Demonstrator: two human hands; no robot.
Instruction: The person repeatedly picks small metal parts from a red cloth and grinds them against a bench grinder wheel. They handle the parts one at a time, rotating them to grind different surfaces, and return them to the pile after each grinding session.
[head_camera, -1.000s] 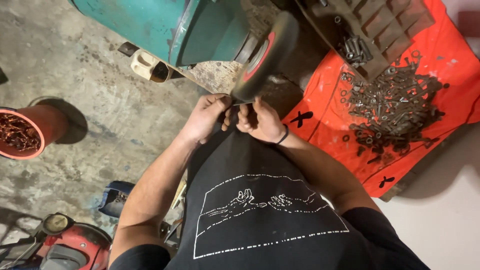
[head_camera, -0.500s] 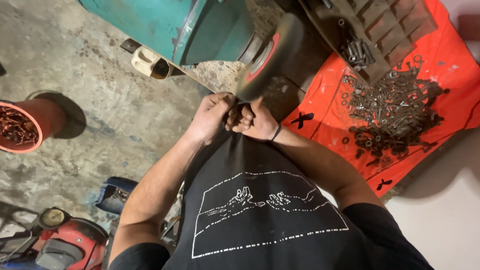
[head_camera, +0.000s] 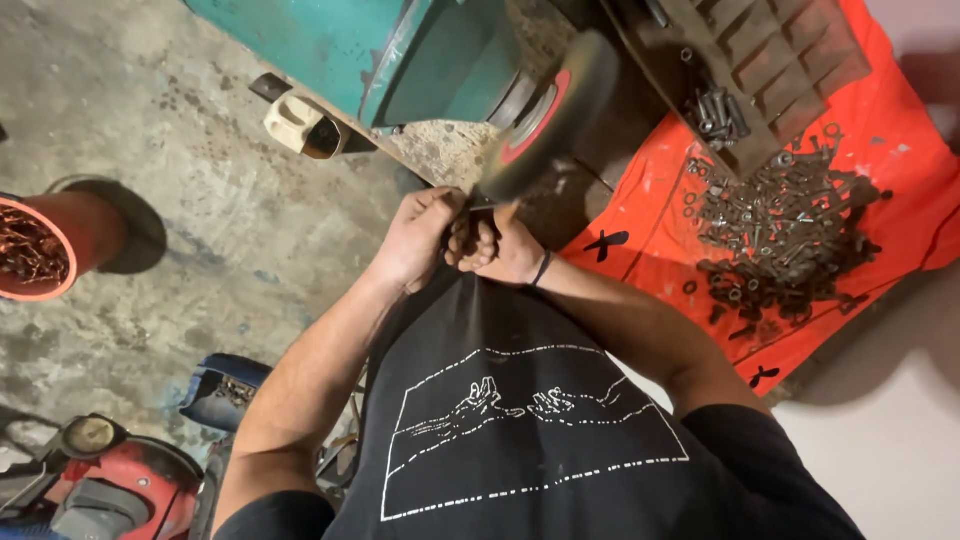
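My left hand (head_camera: 418, 238) and my right hand (head_camera: 497, 248) are pressed together, both closed on a small metal piece (head_camera: 478, 207) that is mostly hidden by the fingers. Its tip meets the lower edge of a spinning grinding wheel (head_camera: 548, 112) with a red centre. The wheel is mounted on a teal green machine (head_camera: 400, 55) just above my hands. A dark band circles my right wrist.
An orange sheet (head_camera: 900, 140) at the right carries a heap of dark bolts and nuts (head_camera: 775, 230) and a brown ribbed tray (head_camera: 770, 55). A red bucket of rusty scrap (head_camera: 30, 250) stands at the left. A red machine (head_camera: 110, 485) and a blue container (head_camera: 220, 390) sit lower left.
My hands stay clasped at the wheel's lower edge; they shifted only slightly, and the view moved a little.
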